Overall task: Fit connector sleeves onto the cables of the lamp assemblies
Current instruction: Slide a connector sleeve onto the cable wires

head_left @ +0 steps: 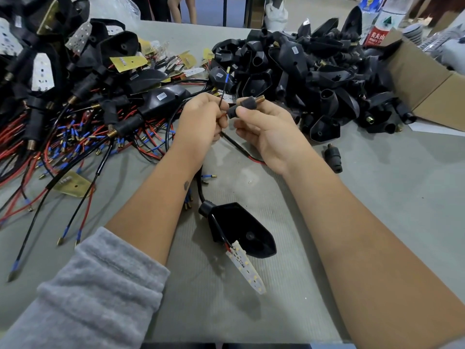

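Note:
My left hand (201,119) pinches a thin cable (224,90) whose blue-sleeved, brass-tipped end points up and away. My right hand (264,129) holds a black connector sleeve (245,104) with a brass threaded end, its open mouth right beside the left fingers. The cable runs down under my hands to a black lamp housing (241,230) lying on the table between my forearms, with a white LED strip (247,268) sticking out of it.
A tangled pile of wired lamp assemblies (75,96) fills the left of the grey table (377,185). A heap of black housings and sleeves (314,71) lies at the right, beside a cardboard box (427,84). One loose sleeve (333,157) lies right of my right wrist.

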The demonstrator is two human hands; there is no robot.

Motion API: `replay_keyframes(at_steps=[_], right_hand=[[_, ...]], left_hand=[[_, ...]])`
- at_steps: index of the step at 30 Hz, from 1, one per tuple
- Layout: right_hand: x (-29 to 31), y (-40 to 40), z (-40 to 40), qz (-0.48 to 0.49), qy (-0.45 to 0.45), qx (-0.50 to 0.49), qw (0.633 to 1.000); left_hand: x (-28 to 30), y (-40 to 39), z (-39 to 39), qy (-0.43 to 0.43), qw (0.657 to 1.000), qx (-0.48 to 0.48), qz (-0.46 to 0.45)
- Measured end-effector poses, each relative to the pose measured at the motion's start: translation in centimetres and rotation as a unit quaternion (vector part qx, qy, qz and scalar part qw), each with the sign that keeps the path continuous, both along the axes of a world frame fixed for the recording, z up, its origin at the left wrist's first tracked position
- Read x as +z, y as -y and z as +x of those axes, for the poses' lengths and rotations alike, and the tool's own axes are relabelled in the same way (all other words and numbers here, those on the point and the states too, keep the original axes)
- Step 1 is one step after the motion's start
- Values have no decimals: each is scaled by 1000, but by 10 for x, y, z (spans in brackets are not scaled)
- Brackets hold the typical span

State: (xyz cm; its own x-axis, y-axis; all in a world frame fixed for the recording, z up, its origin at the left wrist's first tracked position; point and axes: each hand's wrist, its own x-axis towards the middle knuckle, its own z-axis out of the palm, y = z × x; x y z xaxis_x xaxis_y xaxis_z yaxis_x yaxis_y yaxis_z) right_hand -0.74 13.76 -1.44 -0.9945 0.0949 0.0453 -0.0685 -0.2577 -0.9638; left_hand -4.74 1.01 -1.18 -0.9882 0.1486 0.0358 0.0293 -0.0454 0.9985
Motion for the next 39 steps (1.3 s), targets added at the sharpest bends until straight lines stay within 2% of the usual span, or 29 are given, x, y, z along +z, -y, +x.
replay_keyframes(at_steps=[3,7,12,17,25,31,35,39], right_hand=[[0,2,1,32,-1,0,999],[1,2,-1,3,3,-12,1000],[0,2,-3,-10,17,-26,999],[0,5,-3,26,23,-14,999],[3,3,-4,-12,33,-19,999],[2,2,-5,-22,43,-16,999],[-1,1,-6,-42,37,-41,998],[-3,-2,-8,-75,30,-57,995]], left_hand=[[-1,0,1,-9,1000,12,-12],[-4,1,1,-40,998,35,-42],[-8,2,-1,-68,997,38,6],[-2,1,-1,-36,997,42,50],[-8,2,-1,-93,995,33,2],[-7,5,0,-98,994,38,23],[-3,6,1,-54,994,16,92],[-2,9,1,-50,991,17,125]])
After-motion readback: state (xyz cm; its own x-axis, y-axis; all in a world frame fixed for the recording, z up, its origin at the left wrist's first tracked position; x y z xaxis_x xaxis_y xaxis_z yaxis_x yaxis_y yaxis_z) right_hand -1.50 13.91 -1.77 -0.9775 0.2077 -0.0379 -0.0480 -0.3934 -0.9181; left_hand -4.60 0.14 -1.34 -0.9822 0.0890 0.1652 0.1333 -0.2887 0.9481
